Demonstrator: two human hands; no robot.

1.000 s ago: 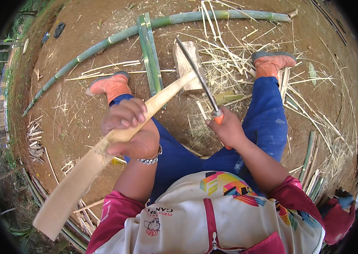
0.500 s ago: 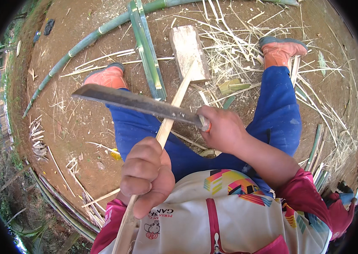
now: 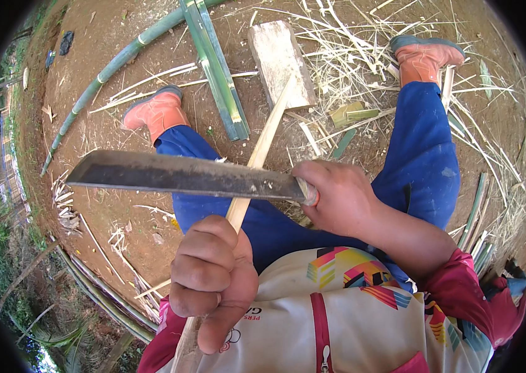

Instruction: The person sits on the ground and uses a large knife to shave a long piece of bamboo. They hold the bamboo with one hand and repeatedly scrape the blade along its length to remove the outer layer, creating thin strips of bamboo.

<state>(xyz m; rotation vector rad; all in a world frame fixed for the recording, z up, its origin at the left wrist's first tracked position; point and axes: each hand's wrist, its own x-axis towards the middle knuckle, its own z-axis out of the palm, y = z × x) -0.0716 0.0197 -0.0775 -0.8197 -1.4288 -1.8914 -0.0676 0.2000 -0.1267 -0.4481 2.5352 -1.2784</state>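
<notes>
My left hand (image 3: pixel 213 273) is wrapped round a pale bamboo strip (image 3: pixel 269 133), which slants up and away from my chest. The strip's far tip rests against a squared wooden block (image 3: pixel 282 65) on the ground. In my right hand (image 3: pixel 337 193) is the handle of a machete (image 3: pixel 182 176). Its long dark blade points left and lies across the strip, just beyond my left hand, hiding a short piece of it. Most of the handle is covered by my fingers.
Between my boots lie split green bamboo (image 3: pixel 216 68) and a heap of thin shavings (image 3: pixel 350 59). A long green bamboo pole (image 3: pixel 113 67) curves past the left boot (image 3: pixel 157 114). Cut sticks (image 3: pixel 67 205) are piled at far left. Another person's sleeve (image 3: pixel 512 314) shows at lower right.
The machete blade has turned flatter, showing more of its broad side, and has shifted left and slightly nearer me. My left hand keeps its hold on the strip. The view has shifted slightly.
</notes>
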